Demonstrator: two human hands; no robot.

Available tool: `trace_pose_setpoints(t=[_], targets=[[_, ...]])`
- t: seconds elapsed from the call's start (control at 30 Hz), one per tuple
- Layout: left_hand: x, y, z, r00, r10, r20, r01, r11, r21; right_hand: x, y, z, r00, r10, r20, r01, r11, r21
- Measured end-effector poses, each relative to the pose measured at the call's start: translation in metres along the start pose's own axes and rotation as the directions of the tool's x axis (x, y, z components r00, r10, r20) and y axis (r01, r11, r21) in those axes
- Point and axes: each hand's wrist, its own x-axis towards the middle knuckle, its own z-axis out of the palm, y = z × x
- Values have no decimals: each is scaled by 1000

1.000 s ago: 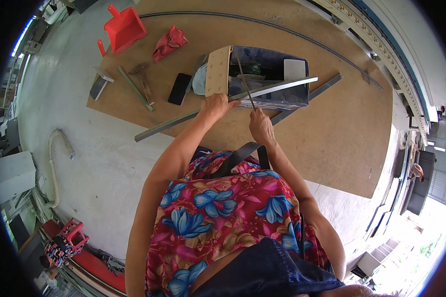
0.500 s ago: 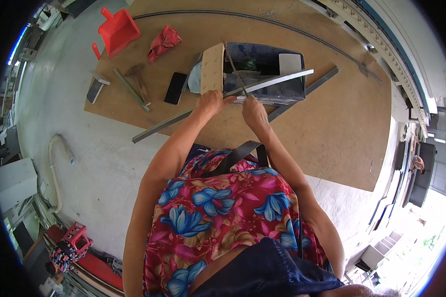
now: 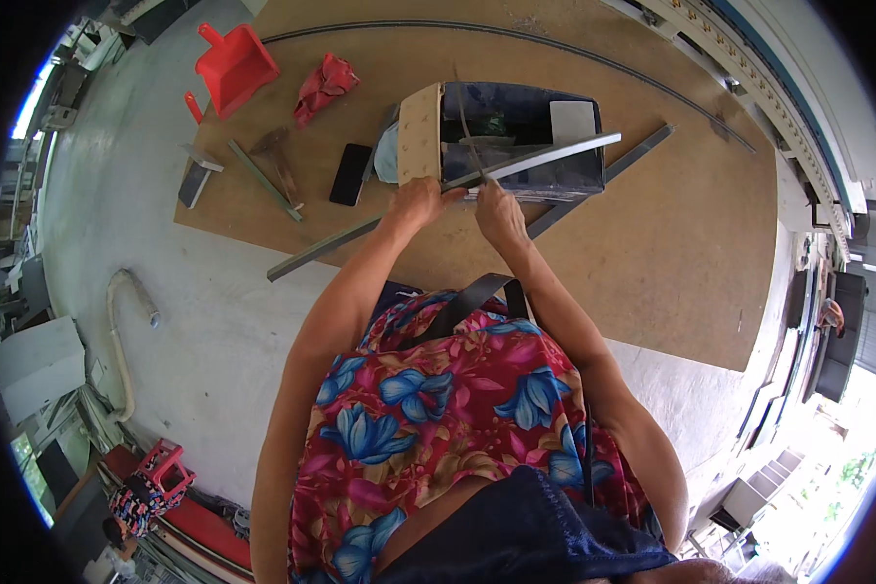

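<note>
My left hand [image 3: 419,204] is closed around a long grey metal bar [image 3: 555,154], which lies slantwise over the near side of an open dark box [image 3: 594,117]. Closed fingers of my right hand [image 3: 502,216] grip the near end of a thin, dark, file-like rod [image 3: 465,122]. This rod crosses the bar just right of my left hand and points away over the box; its exact kind is too small to tell. Below the box's right end lies a second, darker bar [image 3: 640,153].
On the brown board [image 3: 652,263] left of the box are a black phone [image 3: 349,175], a hammer [image 3: 278,165], a short greenish strip [image 3: 263,178], a crumpled red cloth [image 3: 325,88] and a red dustpan [image 3: 238,73]. A long thin dark strip [image 3: 516,37] curves along the back.
The file-like rod's far end has shifted away from me and slightly right. Both hands keep their grips, and the whole view has moved a little.
</note>
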Motion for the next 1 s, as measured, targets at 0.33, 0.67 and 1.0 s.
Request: trace_pose_setpoints(t=[0.33,0.67,1.0], targets=[[-1,3,-13,996,-24,82,25,1000,-14,-80,27,-32,994,102,-29,-98,987,125],[-4,6,-12,1000,14,10,-14,1000,-8,-61,27,-17,999,-7,-39,11,994,109],[-5,7,-10,1000,11,-18,-10,998,65,-44,26,-6,995,80,64,-83,996,44]])
